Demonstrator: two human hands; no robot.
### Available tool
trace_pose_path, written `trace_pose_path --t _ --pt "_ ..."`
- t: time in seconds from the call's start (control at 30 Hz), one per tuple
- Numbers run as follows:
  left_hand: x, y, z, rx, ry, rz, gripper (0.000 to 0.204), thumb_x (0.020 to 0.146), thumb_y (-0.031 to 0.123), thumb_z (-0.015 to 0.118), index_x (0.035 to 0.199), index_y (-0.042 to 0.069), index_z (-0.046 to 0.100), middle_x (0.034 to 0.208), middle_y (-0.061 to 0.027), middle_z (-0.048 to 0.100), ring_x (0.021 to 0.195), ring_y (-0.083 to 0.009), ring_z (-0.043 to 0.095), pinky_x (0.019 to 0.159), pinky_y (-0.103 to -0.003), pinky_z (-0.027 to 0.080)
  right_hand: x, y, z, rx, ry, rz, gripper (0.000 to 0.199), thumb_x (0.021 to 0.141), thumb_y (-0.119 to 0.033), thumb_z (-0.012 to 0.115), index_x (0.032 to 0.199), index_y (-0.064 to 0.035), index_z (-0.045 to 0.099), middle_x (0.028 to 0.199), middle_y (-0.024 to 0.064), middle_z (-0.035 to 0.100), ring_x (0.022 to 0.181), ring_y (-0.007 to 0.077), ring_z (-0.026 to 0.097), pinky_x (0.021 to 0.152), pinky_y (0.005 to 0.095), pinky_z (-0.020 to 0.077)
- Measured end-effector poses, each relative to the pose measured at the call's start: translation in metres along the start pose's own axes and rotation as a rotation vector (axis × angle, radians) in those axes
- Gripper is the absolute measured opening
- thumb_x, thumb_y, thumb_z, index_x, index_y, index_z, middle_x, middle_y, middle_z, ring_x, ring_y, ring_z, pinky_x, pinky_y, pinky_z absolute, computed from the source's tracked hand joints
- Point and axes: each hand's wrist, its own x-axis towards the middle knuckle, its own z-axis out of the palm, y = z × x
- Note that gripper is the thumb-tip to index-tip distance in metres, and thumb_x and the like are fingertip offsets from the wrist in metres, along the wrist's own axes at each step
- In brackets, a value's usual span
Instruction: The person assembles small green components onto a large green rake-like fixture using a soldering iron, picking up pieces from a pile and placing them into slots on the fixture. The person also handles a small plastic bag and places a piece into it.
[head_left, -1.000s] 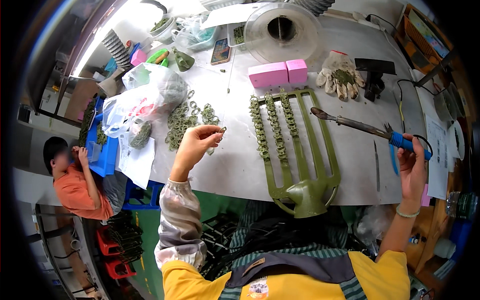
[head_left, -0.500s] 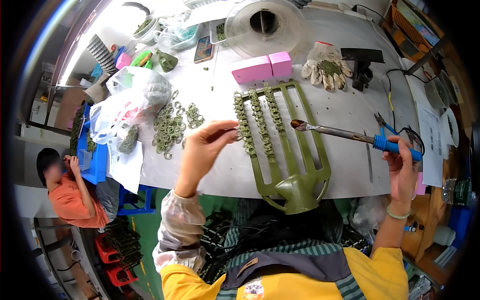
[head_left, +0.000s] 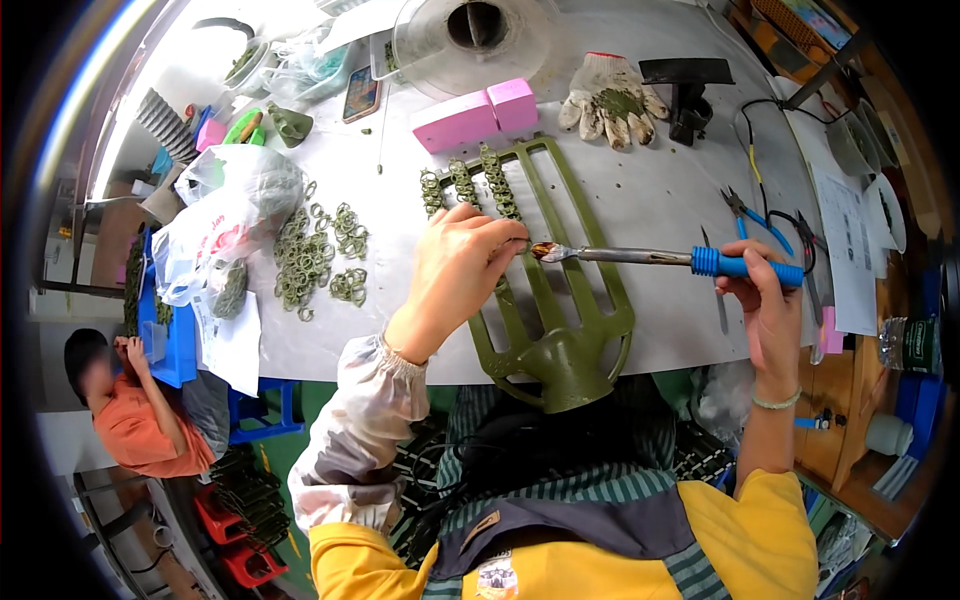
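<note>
1. I see an olive-green fork-shaped rack (head_left: 560,330) lying flat on the white table (head_left: 660,190), its handle end pointing toward me and hanging at the near edge.
2. Small green rings (head_left: 480,180) sit in rows along the rack's far prongs.
3. My left hand (head_left: 462,262) rests over the middle prongs, fingers pinched together at the rack; what they pinch is too small to tell.
4. My right hand (head_left: 765,300) is wrapped tight around the blue grip of a soldering iron (head_left: 640,257), held level across the rack.
5. The iron's tip sits just beside my left fingertips, above the prongs.
6. Left of the rack lies a loose heap of green rings (head_left: 315,255), next to plastic bags (head_left: 225,215).
7. Beyond the rack stand two pink blocks (head_left: 478,115) and a work glove (head_left: 610,95); blue-handled pliers (head_left: 750,212) lie to the right.
8. A person in an orange shirt (head_left: 135,425) sits low at the left.
</note>
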Motion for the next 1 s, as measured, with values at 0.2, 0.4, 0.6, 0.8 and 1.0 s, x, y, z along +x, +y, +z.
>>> trace_pose_path --t 0.2,0.4,0.6,0.8,1.0 --pt "0.01 0.0 0.007 0.154 -0.018 0.127 0.009 0.08 0.015 0.073 0.088 0.012 0.073 0.08 0.0017 0.07 0.082 -0.0182 0.057 0.078 -0.033 0.043 0.005 0.01 0.004 0.039 -0.045 0.022 0.023 0.096 -0.016 0.058 0.102 0.0043 0.067 0.096 0.0109 0.068 0.075 0.0156 0.066 0.073 0.0293 0.0563" --pt "0.015 -0.002 0.014 0.159 -0.036 0.153 0.008 0.08 0.014 0.073 0.088 0.011 0.072 0.08 0.002 0.07 0.082 -0.0181 0.057 0.077 -0.033 0.042 0.01 0.013 0.012 0.051 -0.042 0.018 0.023 0.096 -0.017 0.059 0.1 0.0043 0.068 0.095 0.0114 0.069 0.075 0.0157 0.066 0.072 0.0294 0.0566" --pt "0.012 -0.005 0.009 0.173 -0.069 0.138 0.011 0.079 0.015 0.074 0.089 0.011 0.073 0.081 0.0011 0.07 0.084 -0.0194 0.057 0.078 -0.033 0.043 0.006 -0.003 0.001 0.006 -0.021 -0.026 0.021 0.095 -0.015 0.059 0.098 0.0044 0.068 0.094 0.0108 0.069 0.071 0.0159 0.066 0.068 0.0279 0.0559" --pt "0.004 -0.027 -0.023 -0.295 0.222 -0.281 0.013 0.09 0.014 0.069 0.099 0.004 0.071 0.084 -0.0028 0.071 0.078 -0.0105 0.063 0.072 -0.025 0.046 0.0 -0.01 -0.015 0.038 0.061 -0.012 0.02 0.093 -0.016 0.06 0.096 0.0031 0.067 0.093 0.0095 0.067 0.068 0.016 0.064 0.065 0.027 0.0545" --pt "-0.066 -0.091 -0.019 -0.089 0.037 -0.455 0.027 0.085 0.012 0.072 0.11 0.002 0.068 0.1 -0.0116 0.067 0.086 -0.0216 0.067 0.075 -0.032 0.054 -0.001 -0.007 -0.02 0.053 0.056 -0.044 0.021 0.094 -0.017 0.06 0.098 0.0025 0.066 0.098 0.0095 0.066 0.067 0.0156 0.062 0.065 0.0262 0.0541"
